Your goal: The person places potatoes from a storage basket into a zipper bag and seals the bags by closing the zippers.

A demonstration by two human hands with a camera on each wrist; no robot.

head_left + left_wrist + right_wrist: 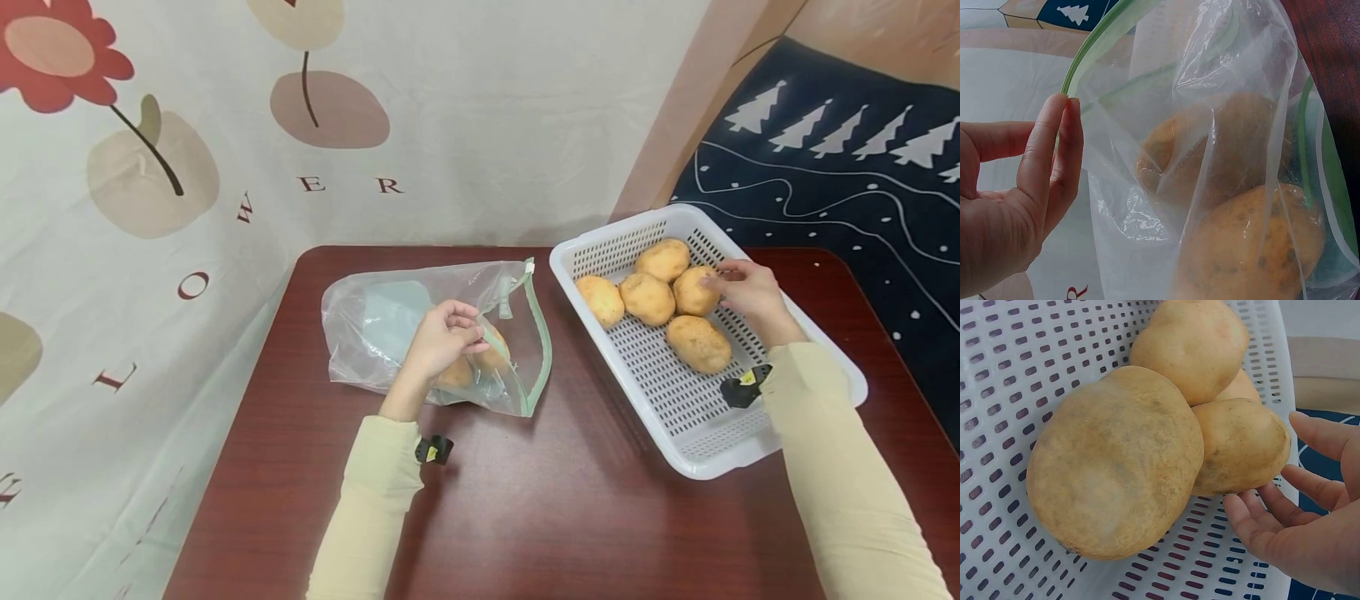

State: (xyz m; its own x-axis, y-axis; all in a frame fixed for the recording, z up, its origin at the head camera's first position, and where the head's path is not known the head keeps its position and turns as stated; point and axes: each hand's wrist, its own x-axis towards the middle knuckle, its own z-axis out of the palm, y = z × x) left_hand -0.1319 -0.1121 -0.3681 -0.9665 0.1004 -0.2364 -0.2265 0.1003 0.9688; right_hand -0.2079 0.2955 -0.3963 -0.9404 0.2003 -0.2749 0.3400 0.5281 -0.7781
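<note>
My left hand (447,337) pinches the green-edged rim of a clear zip bag (375,287) between thumb and fingers. The bag lies on its side with its mouth to the right, and two potatoes (1254,244) show through the plastic. My right hand (746,292) is inside a white slotted basket (652,408), its spread fingers at the end of a potato (1244,447). In the right wrist view, some fingertips reach under that potato and the thumb is beside it. Nearer the front of the basket lies a larger-looking potato (1116,462).
Further potatoes (647,298) sit toward the back of the basket. Bag and basket stand on a dark red table (525,508). Behind the table hangs a white printed cloth (510,125), with a dark tree-patterned cloth (840,192) at the right.
</note>
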